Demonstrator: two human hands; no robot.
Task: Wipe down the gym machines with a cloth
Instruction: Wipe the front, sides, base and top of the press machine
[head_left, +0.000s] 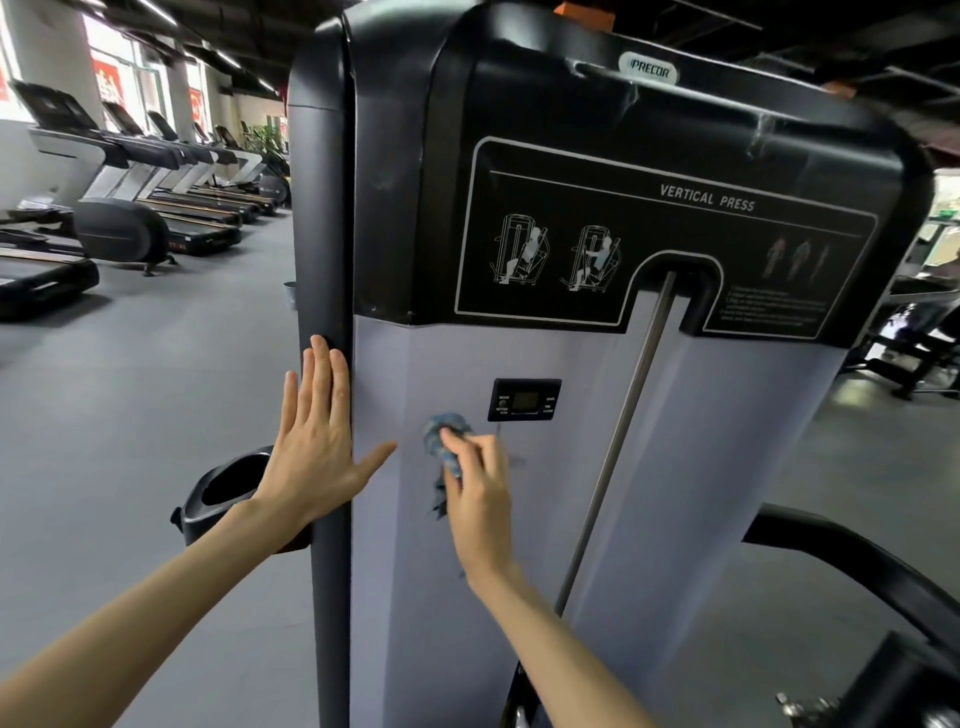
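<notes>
The step in hand looks like the wipe of the machine's (727, 415) front. The right hand (480, 499) is clenching a bunched blue cloth (441, 434), fingers curled round it, and pressing the wad onto the pale panel (415, 597). The cloth is sitting at the fingertips, with a frayed tail hanging beside the palm.

Left of the grip, the left hand (317, 447) is lying flat and relaxed, fingers straight, holding nothing. It is resting across the seam between the panel and the dark post (324, 234), its thumb pointing toward the cloth but not touching it.

Just above and right of the grip, a small black display (524, 400) is sitting in the panel. Further right, a thin metal rod (618, 441) is running up into a slot in the black cover (545, 114) overhead.

The panel is looking smooth, matte and lavender-grey, broad and gently folded. The cover is looking glossy, with pale streaks showing near its top. The post is rounded and satin. The cloth is soft, crumpled and small against all this surface.

So the next move is probably calling for overlapping strokes outward from the grip, working round the raised display and along the rod. It then needs a reach up to the streaked cover.
</notes>
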